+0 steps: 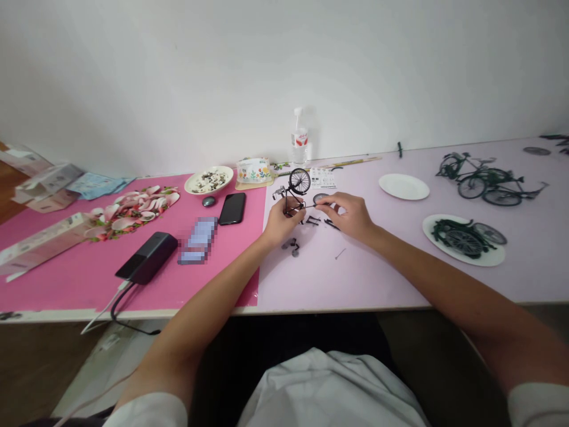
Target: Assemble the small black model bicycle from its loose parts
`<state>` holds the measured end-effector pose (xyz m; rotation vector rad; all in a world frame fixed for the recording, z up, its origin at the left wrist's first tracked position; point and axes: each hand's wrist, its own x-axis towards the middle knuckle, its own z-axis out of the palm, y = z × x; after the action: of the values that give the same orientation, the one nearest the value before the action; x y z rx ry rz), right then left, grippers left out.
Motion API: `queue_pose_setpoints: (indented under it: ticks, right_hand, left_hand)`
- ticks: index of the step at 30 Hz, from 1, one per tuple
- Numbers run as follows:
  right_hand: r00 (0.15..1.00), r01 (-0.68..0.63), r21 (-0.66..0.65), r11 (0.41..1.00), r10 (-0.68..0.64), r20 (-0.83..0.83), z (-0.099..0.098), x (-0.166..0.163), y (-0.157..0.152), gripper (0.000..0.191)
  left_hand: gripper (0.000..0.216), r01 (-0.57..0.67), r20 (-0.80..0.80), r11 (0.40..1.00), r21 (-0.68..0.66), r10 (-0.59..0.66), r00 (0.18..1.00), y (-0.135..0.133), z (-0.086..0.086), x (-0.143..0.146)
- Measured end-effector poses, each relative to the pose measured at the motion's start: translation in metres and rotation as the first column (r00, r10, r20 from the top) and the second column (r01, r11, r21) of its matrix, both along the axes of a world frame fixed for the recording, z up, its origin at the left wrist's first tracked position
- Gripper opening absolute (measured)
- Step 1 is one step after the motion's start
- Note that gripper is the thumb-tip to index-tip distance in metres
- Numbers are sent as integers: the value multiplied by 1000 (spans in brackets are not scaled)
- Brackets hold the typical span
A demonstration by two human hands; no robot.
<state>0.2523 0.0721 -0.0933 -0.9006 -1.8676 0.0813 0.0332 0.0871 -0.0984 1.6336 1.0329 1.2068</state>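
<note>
My left hand [280, 222] is closed around the frame of a small black model bicycle [295, 191], holding it upright with one wheel at the top. To its right, my right hand [347, 213] pinches a thin black part that meets the frame. Small black loose parts [291, 245] lie on the lilac table [391, 267] just below and between my hands. A thin pin [340, 254] lies nearer to me.
Two finished green model bicycles [489, 178] stand at the right, a plate with bicycle parts [464, 240] in front of them, an empty white plate [403, 186] nearby. On the pink mat [66, 279] lie a phone [232, 208], a power bank [147, 257], a bowl [208, 179] and a flower garland [133, 210]. A water bottle [300, 137] stands by the wall.
</note>
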Motion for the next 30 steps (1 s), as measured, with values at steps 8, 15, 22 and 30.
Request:
queue_pose_setpoints:
  ticks: [8, 15, 22, 30]
  right_hand:
    - [1000, 1, 39, 999, -1, 0, -1, -1, 0, 22]
    - [998, -6, 41, 999, 4, 68, 0, 1, 1, 22]
    - [988, -33, 64, 997, 23, 154, -3, 2, 4, 21]
    - [972, -96, 76, 992, 77, 220, -2, 4, 3, 20]
  left_hand:
    - [30, 7, -1, 1000, -5, -7, 1000, 0, 0, 0]
    - [30, 3, -10, 1000, 8, -3, 1000, 0, -1, 0]
    - [30, -29, -44, 999, 32, 31, 999, 5, -6, -2]
    - [25, -66, -84, 995, 77, 73, 994, 2, -3, -1]
